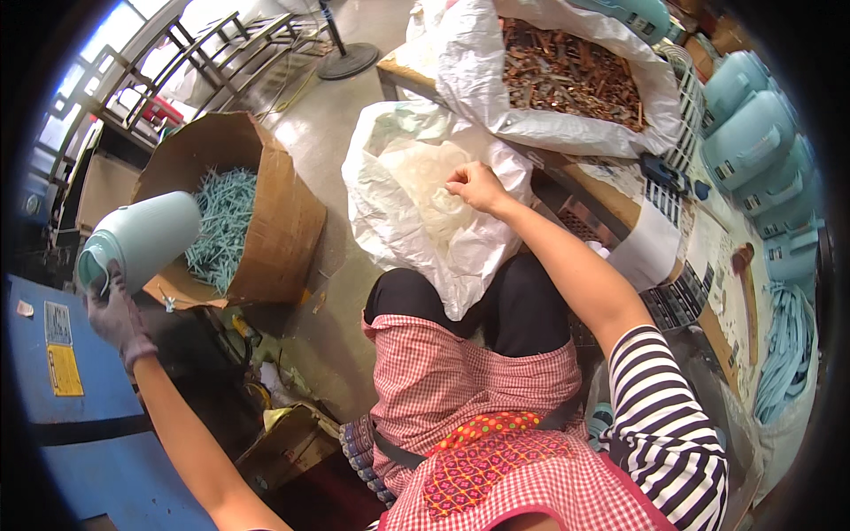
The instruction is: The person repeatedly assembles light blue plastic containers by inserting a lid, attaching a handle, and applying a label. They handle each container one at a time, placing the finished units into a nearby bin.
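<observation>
My left hand (119,317), in a thin greyish glove, grips the open end of a pale blue hollow plastic housing (152,237). It holds the piece tilted at the far left, between a blue machine and a cardboard box. My bare right hand (479,187) is over an open white sack (372,190) in front of my knees. Its thumb and fingers are pinched together; what they hold, if anything, is too small to tell. Inside the sack lie whitish, translucent plastic pieces (427,190).
A cardboard box (290,212) holds thin blue plastic sticks (221,221). Another white sack (474,66) contains reddish-brown scraps (567,75). Pale blue housings (753,133) stack at the right, near a hammer (746,283) and blue strips (784,358). The blue machine (115,478) stands left.
</observation>
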`<state>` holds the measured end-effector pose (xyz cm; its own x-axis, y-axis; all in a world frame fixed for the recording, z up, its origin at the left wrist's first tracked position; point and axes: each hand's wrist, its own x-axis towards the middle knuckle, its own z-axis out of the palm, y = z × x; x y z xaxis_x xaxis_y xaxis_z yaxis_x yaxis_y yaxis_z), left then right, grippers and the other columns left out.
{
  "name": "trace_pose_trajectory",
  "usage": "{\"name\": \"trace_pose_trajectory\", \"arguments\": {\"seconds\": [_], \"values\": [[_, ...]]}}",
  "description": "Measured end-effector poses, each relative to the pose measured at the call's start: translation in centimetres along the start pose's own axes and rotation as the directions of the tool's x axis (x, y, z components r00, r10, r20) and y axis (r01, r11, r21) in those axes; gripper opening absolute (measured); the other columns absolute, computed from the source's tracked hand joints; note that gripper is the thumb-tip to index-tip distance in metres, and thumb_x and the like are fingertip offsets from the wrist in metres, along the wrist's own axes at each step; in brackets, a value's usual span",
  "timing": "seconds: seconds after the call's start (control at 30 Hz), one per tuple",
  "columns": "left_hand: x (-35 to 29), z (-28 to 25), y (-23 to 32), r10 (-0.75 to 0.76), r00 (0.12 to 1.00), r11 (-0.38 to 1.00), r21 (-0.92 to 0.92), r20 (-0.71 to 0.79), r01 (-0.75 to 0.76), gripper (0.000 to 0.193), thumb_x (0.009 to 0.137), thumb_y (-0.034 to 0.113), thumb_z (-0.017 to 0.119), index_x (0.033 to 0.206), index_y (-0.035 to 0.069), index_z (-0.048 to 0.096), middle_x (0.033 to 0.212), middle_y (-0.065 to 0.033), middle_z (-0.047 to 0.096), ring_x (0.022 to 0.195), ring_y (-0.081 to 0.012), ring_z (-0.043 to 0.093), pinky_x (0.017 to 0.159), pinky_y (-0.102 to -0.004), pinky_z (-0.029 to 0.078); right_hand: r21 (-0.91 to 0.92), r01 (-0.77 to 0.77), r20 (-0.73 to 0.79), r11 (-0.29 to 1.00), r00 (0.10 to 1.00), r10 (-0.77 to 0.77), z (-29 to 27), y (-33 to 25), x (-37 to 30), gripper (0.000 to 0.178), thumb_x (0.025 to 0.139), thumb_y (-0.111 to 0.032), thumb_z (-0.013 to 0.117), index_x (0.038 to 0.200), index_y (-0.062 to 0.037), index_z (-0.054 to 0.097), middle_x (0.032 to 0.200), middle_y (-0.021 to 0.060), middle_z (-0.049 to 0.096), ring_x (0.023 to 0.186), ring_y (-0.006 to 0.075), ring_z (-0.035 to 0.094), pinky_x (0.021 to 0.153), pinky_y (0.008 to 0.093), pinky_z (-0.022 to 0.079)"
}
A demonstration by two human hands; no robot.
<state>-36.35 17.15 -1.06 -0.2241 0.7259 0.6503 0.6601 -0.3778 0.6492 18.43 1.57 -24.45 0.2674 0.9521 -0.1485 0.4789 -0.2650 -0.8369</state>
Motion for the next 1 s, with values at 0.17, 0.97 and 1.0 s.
{"name": "trace_pose_trajectory", "arguments": {"seconds": [0.17, 0.97, 1.0], "values": [[-9.1, -4.1, 15.7, 0.296, 0.951, 0.944, -0.177, 0.088, -0.277, 0.024, 0.09, 0.011, 0.072, 0.097, -0.01, 0.063, 0.14, -0.0168, 0.057, 0.114, -0.0228, 0.059, 0.093, -0.0364, 0.052, 0.677, 0.007, 0.135, 0.736, 0.982, -0.134, -4.4, -4.0, -6.5, 0.024, 0.096, -0.01, 0.062, 0.117, 0.0005, 0.063, 0.084, 0.0076, 0.069, 0.063, 0.0099, 0.062, 0.053, 0.0221, 0.05], [-22.3, 1.5, 32.6, 0.88, 0.079, 0.446, -0.759, 0.468, -0.474, 0.041, 0.058, 0.037, 0.084, 0.076, 0.007, 0.063, 0.113, -0.0193, 0.068, 0.098, -0.037, 0.07, 0.075, -0.042, 0.059, -0.337, 0.933, 0.398, 0.129, 0.265, -0.878, -14.2, -22.8, -29.6, 0.014, 0.06, -0.017, 0.065, 0.062, -0.0031, 0.062, 0.073, 0.0062, 0.062, 0.079, 0.0204, 0.059, 0.058, 0.0316, 0.051], [-22.4, 1.6, 32.9, 0.863, 0.076, 0.483, -0.772, 0.499, -0.413, 0.038, 0.059, 0.034, 0.084, 0.077, 0.007, 0.064, 0.113, -0.02, 0.067, 0.1, -0.0384, 0.069, 0.076, -0.0424, 0.058, -0.307, 0.936, 0.407, 0.174, 0.295, -0.864, -14.2, -22.8, -29.3, 0.014, 0.062, -0.017, 0.065, 0.063, -0.0027, 0.062, 0.073, 0.0073, 0.062, 0.079, 0.0211, 0.06, 0.058, 0.0326, 0.052]]}}
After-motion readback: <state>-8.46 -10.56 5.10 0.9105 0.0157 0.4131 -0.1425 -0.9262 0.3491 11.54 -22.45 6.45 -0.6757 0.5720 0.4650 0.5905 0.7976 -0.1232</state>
